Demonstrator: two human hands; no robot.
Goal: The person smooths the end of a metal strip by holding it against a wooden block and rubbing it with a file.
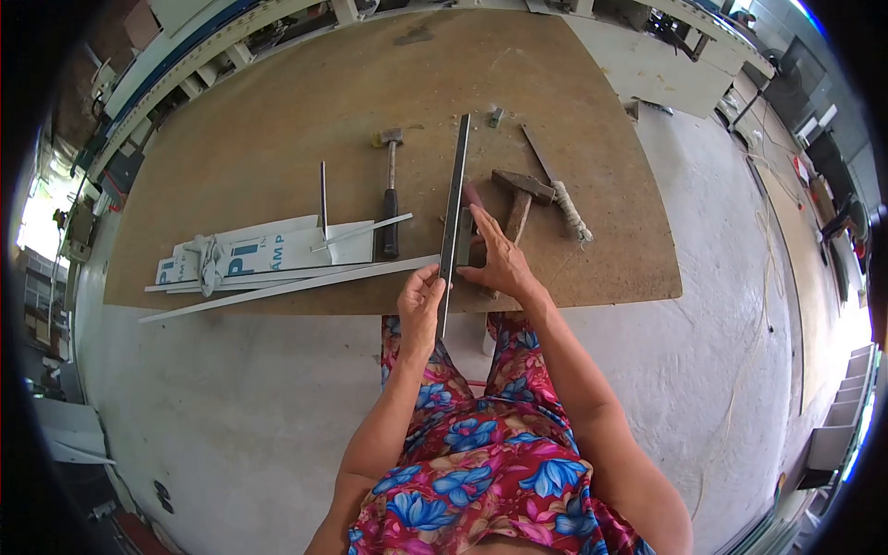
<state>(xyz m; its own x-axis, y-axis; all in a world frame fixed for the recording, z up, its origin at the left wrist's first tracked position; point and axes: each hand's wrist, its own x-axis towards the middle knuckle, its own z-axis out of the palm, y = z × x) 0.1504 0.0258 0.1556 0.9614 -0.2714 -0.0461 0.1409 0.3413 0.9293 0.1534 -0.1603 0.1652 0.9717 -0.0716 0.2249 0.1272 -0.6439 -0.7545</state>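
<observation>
A long, narrow dark metal strip (454, 213) with pale edges points away from me over the front of the brown board. My left hand (421, 303) grips the strip near its close end, fingers wrapped at its left side. Just right of the strip, my right hand (500, 258) has its fingers apart, thumb near the strip; whether it touches is unclear. Behind its fingertips lies a reddish handle (472, 194), partly hidden. A hammer (524, 192) with a wooden handle lies beyond my right hand, beside a blade with a cord-wrapped handle (571, 211).
Left on the board (277, 120) are a black-handled hammer (390, 217), white printed panels (268, 250), a grey cloth (207, 264), an upright-looking thin rod (324, 199) and long white strips (287, 289). A small green object (497, 117) lies farther back. Machine frames stand behind the board.
</observation>
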